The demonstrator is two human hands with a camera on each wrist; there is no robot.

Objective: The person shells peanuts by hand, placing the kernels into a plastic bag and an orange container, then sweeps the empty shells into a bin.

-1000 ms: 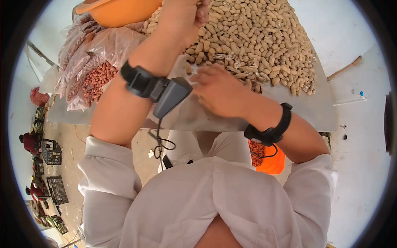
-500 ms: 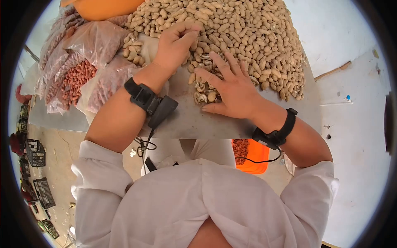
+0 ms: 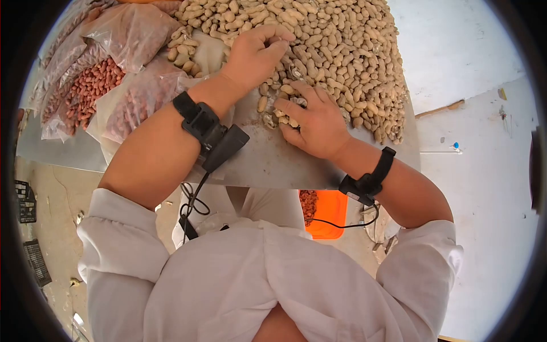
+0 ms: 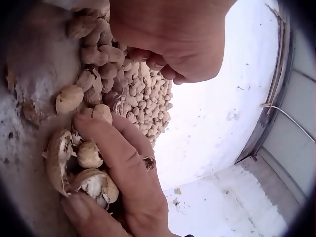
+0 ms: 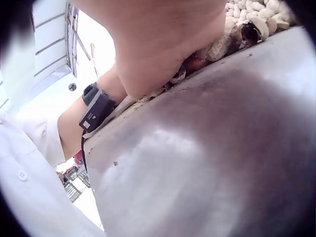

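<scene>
Unshelled peanuts (image 3: 353, 62) lie heaped on a grey table (image 3: 273, 165). At the heap's near edge, my right hand (image 3: 320, 122) has its thumb and fingers round broken peanut shells (image 4: 94, 185), as the left wrist view shows. My left hand (image 3: 253, 57) is over the heap's near left side, fingers curled and thumb close to the index finger; its inside is hidden. The left wrist view has this left hand (image 4: 170, 42) above the right hand (image 4: 131, 173). In the right wrist view, my right hand (image 5: 165, 49) covers most of the shells (image 5: 217, 47) beneath it.
Clear plastic bags (image 3: 128, 34) of red peanut kernels (image 3: 94, 85) stand on the table's left side. Below the table edge is an orange container (image 3: 330, 214) with reddish contents. Black crates (image 3: 37, 262) are on the floor at left, and a white wall (image 3: 473, 188) is at right.
My left hand has come back from farther over the heap. My right hand, its fingers spread half a second ago, has drawn them in round the shells. The head view has shifted.
</scene>
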